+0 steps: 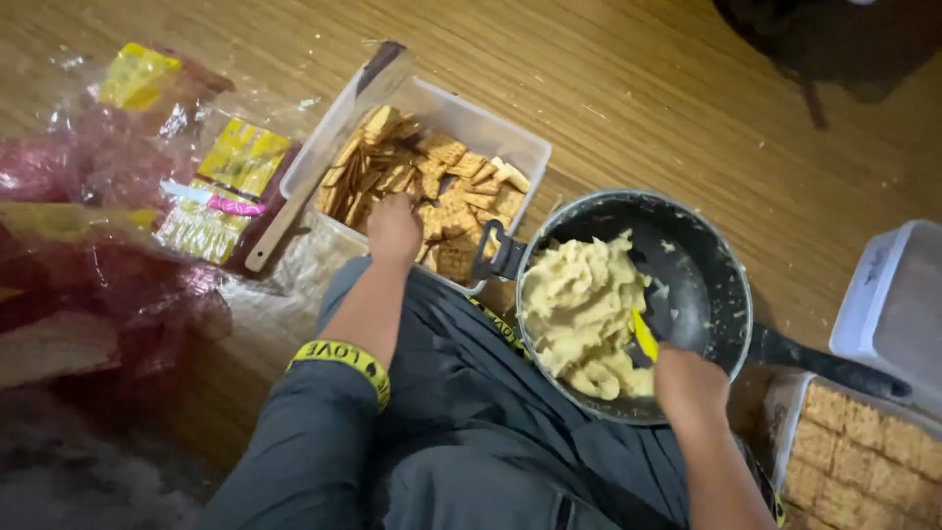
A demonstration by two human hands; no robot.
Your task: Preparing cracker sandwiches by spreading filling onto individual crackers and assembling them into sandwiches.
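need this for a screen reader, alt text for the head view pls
Seen from above, a person's left hand reaches into a clear tub of square crackers while the right hand holds a yellow-handled utensil in a dark pan of pale creamy mixture on a wooden floor.

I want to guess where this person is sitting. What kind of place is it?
Probably the floor of a home, used as a spot for making food. The wooden floor carries a tub of crackers, a dark pan of pale creamy mash, and wrappers.
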